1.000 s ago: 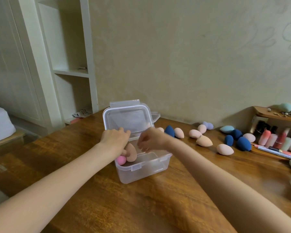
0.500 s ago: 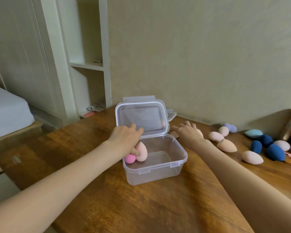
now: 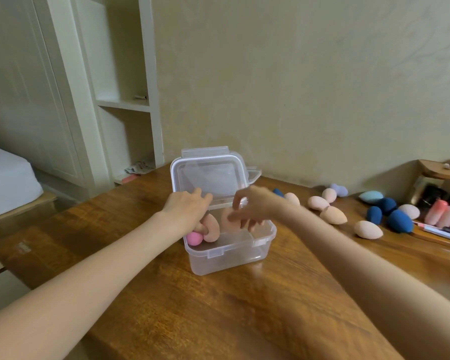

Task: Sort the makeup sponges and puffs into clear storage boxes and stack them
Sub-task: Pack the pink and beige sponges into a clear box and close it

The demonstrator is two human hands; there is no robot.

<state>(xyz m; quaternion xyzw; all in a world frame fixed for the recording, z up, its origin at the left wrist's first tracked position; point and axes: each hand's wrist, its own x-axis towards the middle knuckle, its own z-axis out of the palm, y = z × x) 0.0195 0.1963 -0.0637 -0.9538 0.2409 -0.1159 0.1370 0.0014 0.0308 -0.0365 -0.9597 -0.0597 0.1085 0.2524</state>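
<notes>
Both hands are over the clear storage box [image 3: 231, 253], which sits on the wooden table [image 3: 218, 320] with its lid [image 3: 208, 175] standing upright behind them.

Left hand [image 3: 185, 211]: reaches into the box's left side, fingers curled down against a peach sponge [image 3: 211, 228]. A pink sponge [image 3: 194, 238] sits just below the hand, touching the peach one, in the box's left near corner. The thumb looks hooked under the peach sponge, so I read it as a grip.

Right hand [image 3: 252, 209]: over the box's far right part, fingers curled round a second peach sponge [image 3: 227, 219], held just inside the rim. The hand is motion-blurred, so the exact pinch is probably thumb plus fingertips, not certain.

Right of the right hand, loose on the table: a peach sponge [image 3: 292, 198] just behind the wrist with a dark blue sponge [image 3: 278, 192] beside it, then more peach sponges [image 3: 333, 215], a lilac sponge [image 3: 338, 189], a teal sponge [image 3: 371, 196] and a cluster of dark blue sponges [image 3: 400, 221]. Further right, pink bottles [image 3: 442, 215] stand under a small wooden shelf [image 3: 437, 170].

Left of the left hand: a white shelving unit [image 3: 125, 105] against the wall.
</notes>
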